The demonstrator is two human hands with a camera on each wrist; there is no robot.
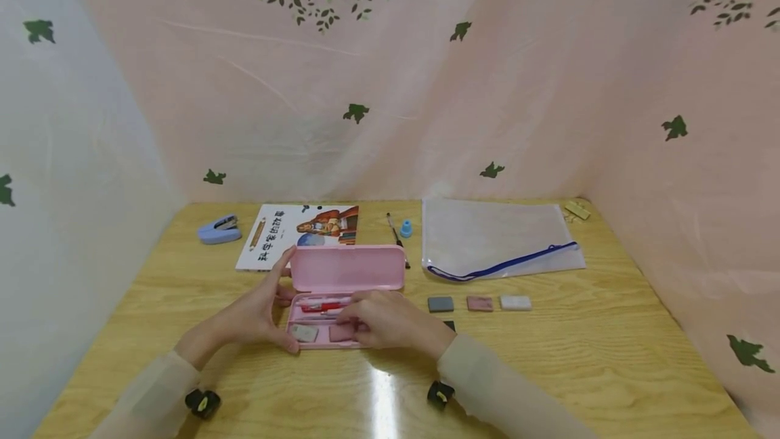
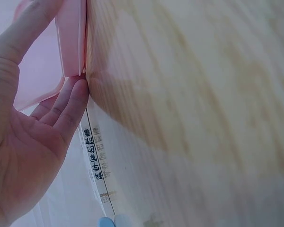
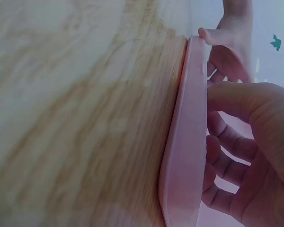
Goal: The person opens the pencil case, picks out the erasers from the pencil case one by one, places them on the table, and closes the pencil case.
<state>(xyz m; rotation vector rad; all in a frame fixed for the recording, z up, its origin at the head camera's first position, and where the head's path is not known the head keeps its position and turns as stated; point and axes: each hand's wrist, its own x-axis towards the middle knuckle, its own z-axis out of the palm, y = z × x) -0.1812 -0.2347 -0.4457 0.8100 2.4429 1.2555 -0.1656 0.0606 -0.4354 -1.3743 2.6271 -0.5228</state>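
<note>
An open pink pencil case [image 1: 347, 269] lies on the table, lid raised at the back. My left hand [image 1: 268, 307] holds its left end, thumb at the front corner and fingers by the lid; the left wrist view shows those fingertips against the case's side. Inside the front compartment, my right hand [image 1: 390, 320] pinches a pink eraser [image 1: 340, 333] between thumb and fingers. A pale grey-green eraser [image 1: 304, 333] sits left of it. Pens, one of them a red pen [image 1: 321, 306], lie in the rear compartment. In the right wrist view, the front wall hides the eraser.
Right of the case lie a grey eraser [image 1: 441, 304], a pink eraser [image 1: 480, 303], a white eraser [image 1: 515, 303] and a partly hidden black object [image 1: 449, 325]. Behind are a stapler [image 1: 219, 230], a book [image 1: 262, 239], a pen [image 1: 393, 225], a blue cone-shaped item [image 1: 406, 228], a zip pouch [image 1: 493, 236] and a gold clip [image 1: 577, 210].
</note>
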